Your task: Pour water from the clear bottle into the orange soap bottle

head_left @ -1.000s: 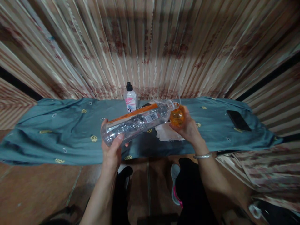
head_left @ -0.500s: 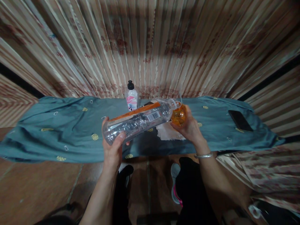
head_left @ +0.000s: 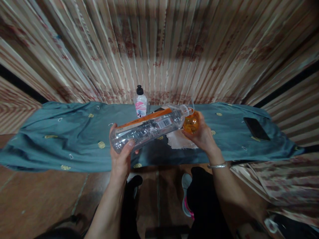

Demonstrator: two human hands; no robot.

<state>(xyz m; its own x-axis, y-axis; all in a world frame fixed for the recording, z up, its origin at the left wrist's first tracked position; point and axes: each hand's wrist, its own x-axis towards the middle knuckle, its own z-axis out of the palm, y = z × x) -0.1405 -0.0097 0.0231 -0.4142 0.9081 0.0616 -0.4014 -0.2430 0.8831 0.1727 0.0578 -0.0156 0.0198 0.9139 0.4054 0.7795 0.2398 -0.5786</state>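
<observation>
While a pleated curtain (head_left: 154, 49) hangs behind the bench's blue-green cloth (head_left: 77, 132), a black-capped bottle (head_left: 141, 104) stands upright near its far edge, a dark phone-like slab (head_left: 256, 128) lies well off to the right, and a pale sheet (head_left: 181, 140) rests partly below the right hand (head_left: 203, 134). The large clear bottle (head_left: 151, 127) is held above the middle of the cloth, hiding most of a dark flat item (head_left: 159, 109) behind it. Its long axis runs sideways at a slant, base low at the left, neck higher and pointing right, at the top of an orange see-through vessel (head_left: 191, 123); whether they touch cannot be told. The left hand (head_left: 121, 159) wraps the base end, thumb pressed on the near side; the right hand's fingers curl around the vessel, partly hidden. Compared with one second earlier, the grips and slant are nearly unchanged, the whole scene sitting slightly farther right in view.
</observation>
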